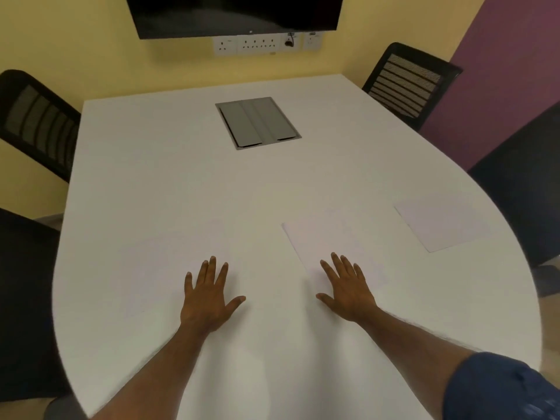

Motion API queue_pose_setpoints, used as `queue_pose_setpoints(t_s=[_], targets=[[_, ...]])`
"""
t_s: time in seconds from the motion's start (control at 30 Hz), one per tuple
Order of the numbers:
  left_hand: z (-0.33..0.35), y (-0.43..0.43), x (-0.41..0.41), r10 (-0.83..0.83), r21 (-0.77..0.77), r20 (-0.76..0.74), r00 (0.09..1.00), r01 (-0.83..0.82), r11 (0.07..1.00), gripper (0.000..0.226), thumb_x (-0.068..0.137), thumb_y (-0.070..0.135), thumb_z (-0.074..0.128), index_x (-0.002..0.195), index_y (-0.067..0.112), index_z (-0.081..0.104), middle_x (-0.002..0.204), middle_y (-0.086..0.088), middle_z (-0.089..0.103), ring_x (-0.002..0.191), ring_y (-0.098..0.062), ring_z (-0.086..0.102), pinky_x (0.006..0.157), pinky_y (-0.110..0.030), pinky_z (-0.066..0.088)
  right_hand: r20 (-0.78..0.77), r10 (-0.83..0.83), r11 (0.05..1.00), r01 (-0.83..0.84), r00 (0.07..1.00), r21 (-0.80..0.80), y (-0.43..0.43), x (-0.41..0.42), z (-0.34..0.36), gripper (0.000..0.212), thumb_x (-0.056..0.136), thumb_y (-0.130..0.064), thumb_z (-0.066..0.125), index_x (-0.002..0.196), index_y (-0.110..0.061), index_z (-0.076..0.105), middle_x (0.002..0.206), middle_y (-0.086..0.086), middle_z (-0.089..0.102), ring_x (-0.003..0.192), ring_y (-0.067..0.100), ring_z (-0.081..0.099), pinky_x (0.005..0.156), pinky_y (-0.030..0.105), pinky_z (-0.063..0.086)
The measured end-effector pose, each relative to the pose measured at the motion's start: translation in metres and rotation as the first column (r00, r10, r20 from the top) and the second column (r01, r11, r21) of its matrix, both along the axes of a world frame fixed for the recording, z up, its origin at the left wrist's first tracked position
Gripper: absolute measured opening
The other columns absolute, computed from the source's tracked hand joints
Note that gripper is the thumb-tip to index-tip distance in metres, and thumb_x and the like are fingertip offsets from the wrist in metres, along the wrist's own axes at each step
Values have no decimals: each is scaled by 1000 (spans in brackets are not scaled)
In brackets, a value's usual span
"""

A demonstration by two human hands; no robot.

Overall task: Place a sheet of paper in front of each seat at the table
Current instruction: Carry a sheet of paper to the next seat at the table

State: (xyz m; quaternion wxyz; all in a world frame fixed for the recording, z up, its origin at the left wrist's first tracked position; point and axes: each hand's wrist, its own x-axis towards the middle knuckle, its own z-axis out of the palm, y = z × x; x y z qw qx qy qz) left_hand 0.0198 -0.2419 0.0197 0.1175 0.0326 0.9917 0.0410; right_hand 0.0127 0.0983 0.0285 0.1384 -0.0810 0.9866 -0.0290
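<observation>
A person is pressing left hand and right hand flat on the desk, fingers spread, gripping nothing; the right is touching one sheet at lower centre, a second sheet lying at right. The upper-left chair and upper-right chair are seemingly awaiting paper.

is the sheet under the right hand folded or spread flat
Spread flat: the sheet shows one smooth surface with straight edges and no crease, and the right hand rests open on its near end.
</observation>
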Motion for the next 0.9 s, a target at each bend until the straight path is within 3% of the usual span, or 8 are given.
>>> queue_pose_setpoints(t_s=[0.53,0.7,0.9], targets=[[-26,178,-9,79,-30,83,993,-77,997,118,59,88,-22,157,26,-2,165,-5,-13,152,-22,-12,120,-50,-4,56,78,996,-76,995,-47,146,-59,-29,83,95,-59,41,158,-20,4,167,6,-5,154,26,-6,123,46,-2],[-43,195,-35,92,-11,115,989,-92,996,89,88,77,22,157,24,4,166,-5,-9,152,-22,-10,122,-51,-1,82,29,998,-25,996,-50,158,-84,-45,89,95,-59,41,158,-11,1,167,8,-6,154,25,-8,124,45,-4],[-58,208,-69,89,15,107,990,-91,996,94,86,78,29,157,25,-5,165,-6,-14,152,-23,-11,121,-52,-1,79,-36,998,39,996,-42,150,-116,-54,103,87,-73,43,155,-3,9,165,13,8,153,30,2,123,51,3]])
